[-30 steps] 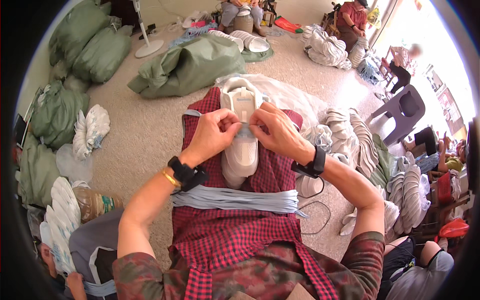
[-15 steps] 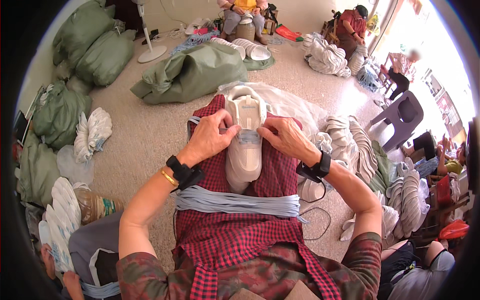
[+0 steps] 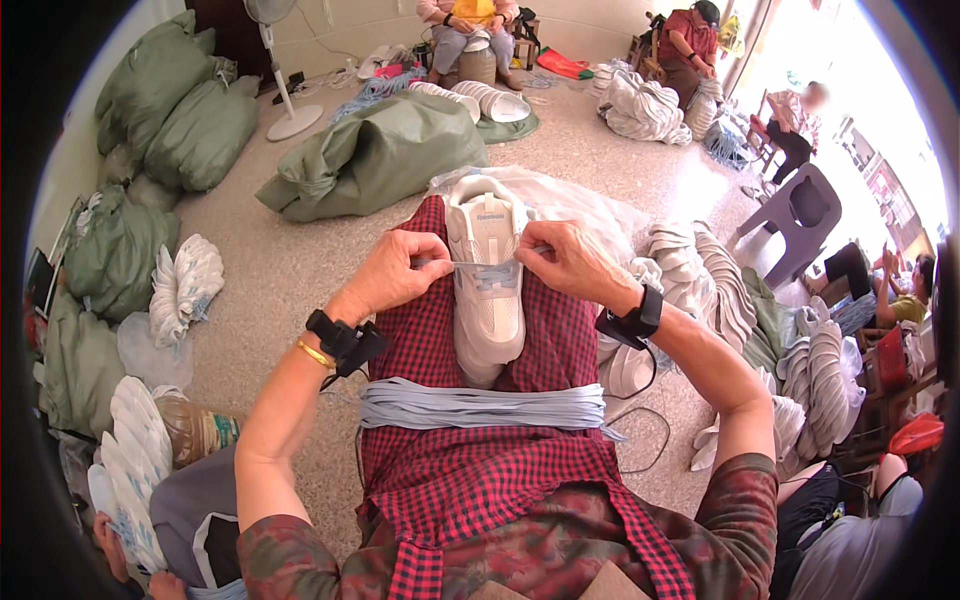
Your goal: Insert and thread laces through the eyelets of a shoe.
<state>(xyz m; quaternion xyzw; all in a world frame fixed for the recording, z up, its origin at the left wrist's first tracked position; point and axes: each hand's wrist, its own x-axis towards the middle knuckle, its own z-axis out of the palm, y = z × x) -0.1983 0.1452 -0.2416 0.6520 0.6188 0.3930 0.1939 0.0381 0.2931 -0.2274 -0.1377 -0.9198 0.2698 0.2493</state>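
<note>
A pale off-white sneaker (image 3: 497,325) stands upright in front of me between my knees, its toe toward me. Light blue lacing (image 3: 493,280) crosses the lower part of its eyelet rows. Left of the shoe, my left hand (image 3: 393,275) pinches a thin shoelace (image 3: 466,264), which runs taut over the tongue. My right hand (image 3: 578,262) is closed on the lace at the shoe's right edge, thumb and forefinger together. Across my red-and-black checked apron (image 3: 480,465) lies a thick bundle of light blue laces (image 3: 480,405).
Beyond the shoe lies a large green sack (image 3: 385,150). Stacked shoe uppers (image 3: 715,285) sit to my right, with a grey plastic stool (image 3: 797,220) behind them. More green sacks (image 3: 205,130) and a standing fan (image 3: 293,120) are at left. Several seated people surround me.
My left hand has moved left, away from the shoe, and a length of lace now stretches across the tongue. My right hand has stayed near the shoe's right edge.
</note>
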